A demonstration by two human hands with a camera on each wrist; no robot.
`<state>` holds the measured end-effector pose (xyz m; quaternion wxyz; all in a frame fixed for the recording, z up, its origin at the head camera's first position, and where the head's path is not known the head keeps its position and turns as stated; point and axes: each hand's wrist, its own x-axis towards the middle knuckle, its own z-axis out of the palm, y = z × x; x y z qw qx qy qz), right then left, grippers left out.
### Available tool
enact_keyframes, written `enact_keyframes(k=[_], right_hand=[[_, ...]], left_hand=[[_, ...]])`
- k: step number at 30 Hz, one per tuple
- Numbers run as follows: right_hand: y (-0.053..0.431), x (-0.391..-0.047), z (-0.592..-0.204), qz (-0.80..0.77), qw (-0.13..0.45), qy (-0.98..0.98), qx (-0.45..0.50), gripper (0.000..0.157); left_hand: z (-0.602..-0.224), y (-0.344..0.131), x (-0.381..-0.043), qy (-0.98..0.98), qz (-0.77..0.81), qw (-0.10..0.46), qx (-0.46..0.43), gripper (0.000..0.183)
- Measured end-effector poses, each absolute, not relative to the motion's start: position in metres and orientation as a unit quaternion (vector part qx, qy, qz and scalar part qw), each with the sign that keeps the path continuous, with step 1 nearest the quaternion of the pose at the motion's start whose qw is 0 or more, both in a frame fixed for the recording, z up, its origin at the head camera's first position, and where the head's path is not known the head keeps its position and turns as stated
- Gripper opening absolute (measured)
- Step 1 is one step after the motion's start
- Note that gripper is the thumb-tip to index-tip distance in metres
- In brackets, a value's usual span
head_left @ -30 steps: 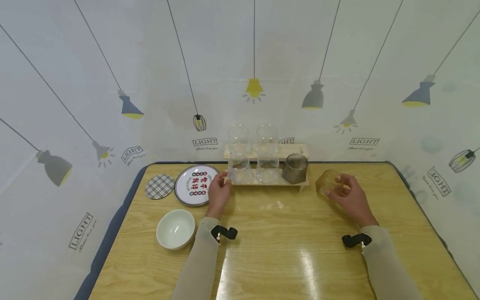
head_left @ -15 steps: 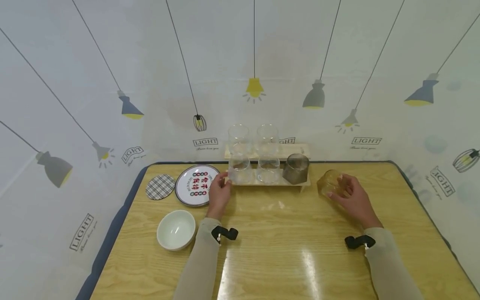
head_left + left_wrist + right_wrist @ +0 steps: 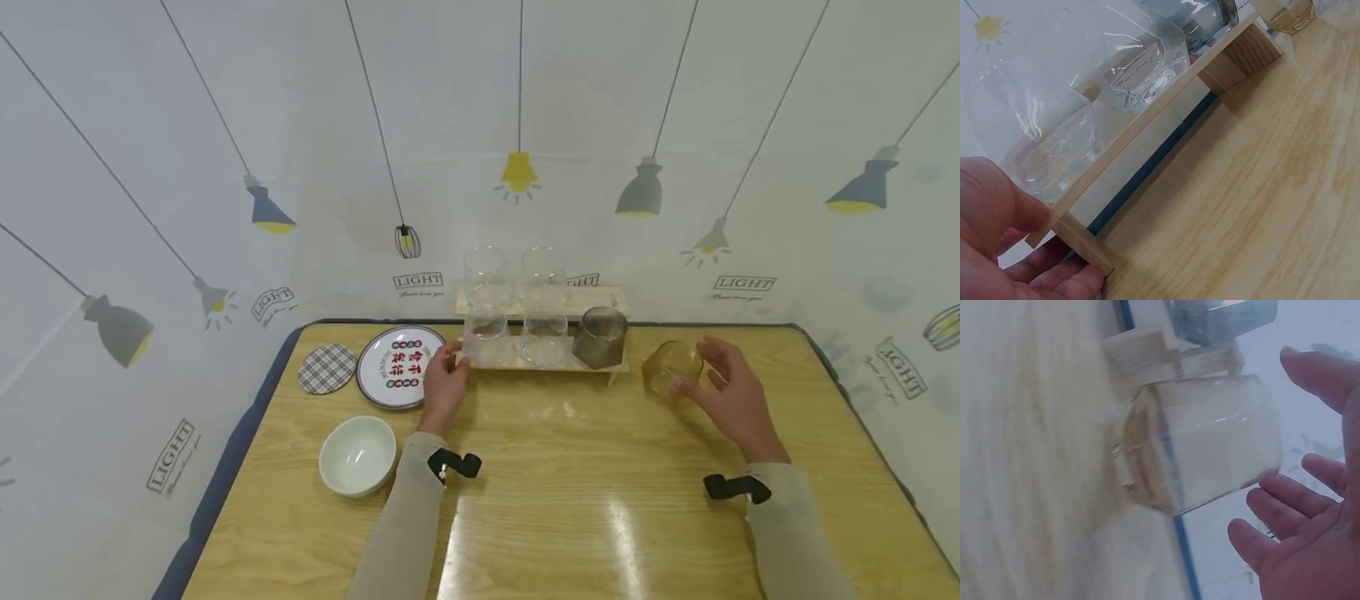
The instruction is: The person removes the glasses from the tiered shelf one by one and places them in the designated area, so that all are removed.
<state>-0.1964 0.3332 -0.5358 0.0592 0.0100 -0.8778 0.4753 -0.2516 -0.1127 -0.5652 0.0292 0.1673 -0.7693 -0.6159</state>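
My left hand (image 3: 445,387) grips the left end of a two-tier wooden rack (image 3: 1116,150), thumb along the shelf and fingers around the leg (image 3: 1085,247). Clear glasses stand on both tiers, among them a front-left glass (image 3: 486,337) beside that hand. A smoky grey glass (image 3: 602,340) occupies the right end of the lower tier. Just right of the rack, an amber glass (image 3: 667,371) is upright on the table. Beside it is my right hand (image 3: 738,400), its fingers spread; in the right wrist view the thumb stands off the glass and one fingertip overlaps the rim.
Left of the rack lie a white plate (image 3: 397,396) with printed characters and a checked round coaster (image 3: 327,369). A white bowl (image 3: 357,457) stands nearer on the wooden table (image 3: 547,500). A wall covering (image 3: 420,108) with printed lamps rises behind the table.
My right hand has loosened from the amber glass and drawn a little to the right, leaving the glass on the table. The left hand stays at the rack's end. The head view has shifted slightly.
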Motion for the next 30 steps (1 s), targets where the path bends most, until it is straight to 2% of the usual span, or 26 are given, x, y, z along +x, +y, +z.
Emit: enact_keyframes(k=[5,12,22,30], right_hand=[[0.322,-0.195,-0.514,0.470,0.106,-0.876,0.020,0.081],[0.293,-0.202,-0.486,0.472,0.155,-0.866,0.056,0.080],[0.245,-0.233,-0.457,0.478,0.155,-0.857,0.111,0.081],[0.203,-0.268,-0.437,0.497,0.122,-0.849,0.129,0.082]], left_hand=[[-0.565,-0.113,-0.254,-0.768,-0.619,0.032,0.162,0.036],[-0.564,-0.114,-0.254,-0.767,-0.617,0.014,0.174,0.036],[-0.568,-0.114,-0.255,-0.768,-0.616,0.028,0.170,0.036],[-0.567,-0.114,-0.254,-0.773,-0.612,0.032,0.165,0.034]])
